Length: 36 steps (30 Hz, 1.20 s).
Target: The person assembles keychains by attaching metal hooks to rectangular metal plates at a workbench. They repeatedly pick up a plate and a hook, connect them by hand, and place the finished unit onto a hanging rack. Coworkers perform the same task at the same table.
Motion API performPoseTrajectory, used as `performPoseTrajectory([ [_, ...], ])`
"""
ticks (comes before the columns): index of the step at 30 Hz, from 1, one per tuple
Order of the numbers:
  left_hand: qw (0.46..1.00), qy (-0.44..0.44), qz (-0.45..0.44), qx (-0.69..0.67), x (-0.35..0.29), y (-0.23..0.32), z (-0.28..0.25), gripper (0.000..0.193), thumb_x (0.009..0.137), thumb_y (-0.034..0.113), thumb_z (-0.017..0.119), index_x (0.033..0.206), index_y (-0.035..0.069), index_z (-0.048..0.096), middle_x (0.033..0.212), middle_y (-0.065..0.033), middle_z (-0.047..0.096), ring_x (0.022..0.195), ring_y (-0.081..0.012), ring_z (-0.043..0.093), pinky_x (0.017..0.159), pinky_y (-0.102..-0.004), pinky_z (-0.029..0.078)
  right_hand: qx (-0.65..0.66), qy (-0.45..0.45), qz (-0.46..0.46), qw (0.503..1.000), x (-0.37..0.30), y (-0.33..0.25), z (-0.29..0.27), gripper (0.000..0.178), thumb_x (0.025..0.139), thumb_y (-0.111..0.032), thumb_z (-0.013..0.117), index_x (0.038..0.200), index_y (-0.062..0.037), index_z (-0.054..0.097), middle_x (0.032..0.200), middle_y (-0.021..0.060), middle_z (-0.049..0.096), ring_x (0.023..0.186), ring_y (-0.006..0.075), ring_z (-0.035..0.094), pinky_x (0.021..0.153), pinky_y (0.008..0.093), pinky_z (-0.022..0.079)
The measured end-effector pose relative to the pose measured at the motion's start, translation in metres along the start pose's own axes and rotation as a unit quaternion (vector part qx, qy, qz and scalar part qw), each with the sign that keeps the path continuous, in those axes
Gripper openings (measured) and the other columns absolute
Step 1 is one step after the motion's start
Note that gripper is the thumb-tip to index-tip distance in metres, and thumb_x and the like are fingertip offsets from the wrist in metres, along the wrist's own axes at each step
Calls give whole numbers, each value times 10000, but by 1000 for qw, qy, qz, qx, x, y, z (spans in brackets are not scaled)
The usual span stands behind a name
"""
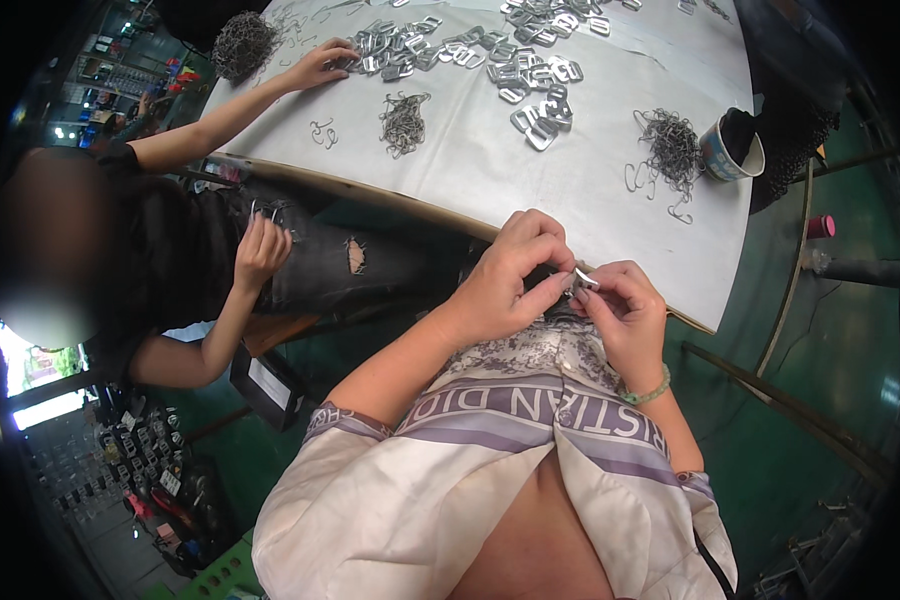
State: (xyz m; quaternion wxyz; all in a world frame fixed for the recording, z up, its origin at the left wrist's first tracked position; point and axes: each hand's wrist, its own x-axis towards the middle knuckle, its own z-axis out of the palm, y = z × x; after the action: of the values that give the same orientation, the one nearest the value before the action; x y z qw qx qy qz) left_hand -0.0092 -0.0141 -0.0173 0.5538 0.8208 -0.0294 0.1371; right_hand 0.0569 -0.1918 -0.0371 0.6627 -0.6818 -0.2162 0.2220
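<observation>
At the table's near edge, close to my lap, my left hand (525,270) and my right hand (632,308) meet around a small silver metal buckle (587,279). Both hands pinch it between thumb and fingers, which cover much of it. Beyond them on the table lies a loose spread of silver metal buckles (540,122). A tangled heap of bent wire hooks (670,148) lies to the right of these, with a few hooks apart from it.
The white-covered table (490,195) has a wooden edge toward me. A paper cup (732,150) holding something dark stands at its right edge. On my left a co-worker's hand (325,64) touches the buckles; their other hand (262,248) holds wire hooks. More hooks (403,124) lie between us.
</observation>
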Motion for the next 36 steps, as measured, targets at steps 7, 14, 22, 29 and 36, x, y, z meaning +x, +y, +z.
performPoseTrajectory([
  [7,1000,12,3,1,-9,-9,7,108,849,17,582,955,25,564,938,-90,601,873,-204,552,788,-306,443,-34,-44,-20,998,1,-8,3,107,795,125,620,893,88,645,927,103,605,780,164,673,690,249,566],
  [14,998,19,44,50,-20,10,4,123,853,-5,556,962,52,547,914,-67,624,856,-252,566,808,-353,437,-254,8,-147,956,79,2,-13,156,766,-72,730,897,5,697,850,88,615,740,213,594,652,317,457],
  [22,998,20,18,54,-24,12,4,106,849,2,567,941,51,552,881,-68,614,842,-265,561,823,-365,422,-509,25,-265,818,196,61,40,260,765,-169,734,983,-42,668,899,120,583,898,306,558,782,410,462],
  [29,994,72,3,77,-23,0,-1,114,848,2,556,952,50,553,873,-77,612,815,-279,569,806,-367,429,64,-159,110,979,140,-13,-3,169,887,-152,648,893,13,613,856,98,657,649,148,621,568,260,479],
  [36,991,63,56,102,-10,2,3,137,823,-10,569,943,41,529,838,-94,594,789,-299,573,785,-382,426,24,-194,177,964,69,-49,-15,228,915,-214,630,940,13,635,703,10,599,525,46,501,462,188,373],
])
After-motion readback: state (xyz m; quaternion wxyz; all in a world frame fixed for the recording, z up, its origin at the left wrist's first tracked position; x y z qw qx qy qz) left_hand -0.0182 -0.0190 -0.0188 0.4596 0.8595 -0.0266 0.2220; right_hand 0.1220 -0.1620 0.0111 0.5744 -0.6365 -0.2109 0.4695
